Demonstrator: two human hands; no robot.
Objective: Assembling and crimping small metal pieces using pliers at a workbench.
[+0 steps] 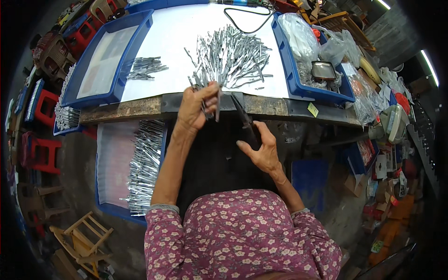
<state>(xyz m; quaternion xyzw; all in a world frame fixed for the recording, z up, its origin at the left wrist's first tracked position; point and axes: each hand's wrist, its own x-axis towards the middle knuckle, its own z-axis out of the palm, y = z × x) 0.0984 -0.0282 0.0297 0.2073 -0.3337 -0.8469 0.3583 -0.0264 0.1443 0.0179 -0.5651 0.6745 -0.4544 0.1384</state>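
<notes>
My left hand (198, 105) is closed around several thin metal strips (217, 106) just over the table's front edge. To its right, my right hand (266, 149) grips a dark tool that looks like pliers (243, 115), its tip pointing up toward the table. The tool's tip is a short way from the strips and does not touch them. Beyond both hands, a large fanned pile of similar silvery strips (235, 56) lies on the white tabletop (175, 42). A smaller heap of strips (147, 68) rests at the left, beside a blue tray.
A blue tray (112, 95) stands at the table's left, and a blue bin (317, 93) with plastic bags at its right. Below the left edge, another blue tray (105, 200) holds many strips. A black loop (249, 31) lies at the back. Red stools (46, 154) stand left.
</notes>
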